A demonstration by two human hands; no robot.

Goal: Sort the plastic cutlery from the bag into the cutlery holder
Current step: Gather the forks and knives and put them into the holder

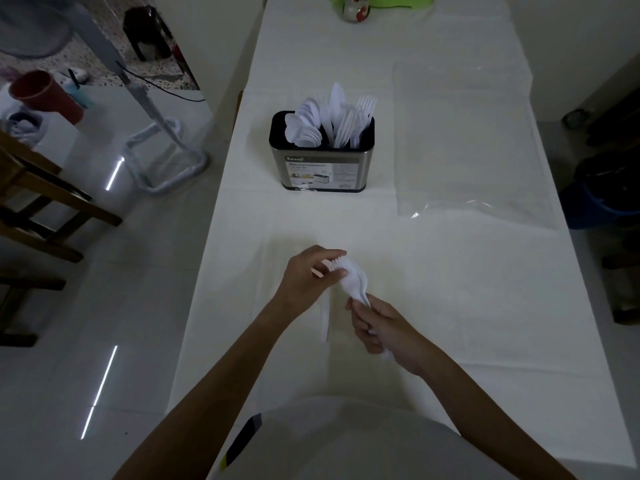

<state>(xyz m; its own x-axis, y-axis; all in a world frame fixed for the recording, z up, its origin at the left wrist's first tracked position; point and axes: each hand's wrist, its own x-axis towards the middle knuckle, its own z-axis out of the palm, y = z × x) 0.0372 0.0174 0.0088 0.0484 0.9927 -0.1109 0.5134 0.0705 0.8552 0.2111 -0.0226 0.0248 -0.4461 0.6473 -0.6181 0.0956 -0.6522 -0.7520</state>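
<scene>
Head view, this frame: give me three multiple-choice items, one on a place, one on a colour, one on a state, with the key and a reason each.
1. Where does the clear plastic bag lie relative to the cutlery holder?
A. To its right on the table
B. Inside it
C. Under it

2. What colour is the cutlery in the holder?
A. Black
B. White
C. Red

3. What is the right hand doing?
A. Resting flat on the table
B. Gripping the handles of a bunch of spoons
C. Lifting the holder

Key: A, the bag lies flat, right of the holder. B, every piece standing in it is white. B, its fingers close around the handles while the left hand touches the bowls.
</scene>
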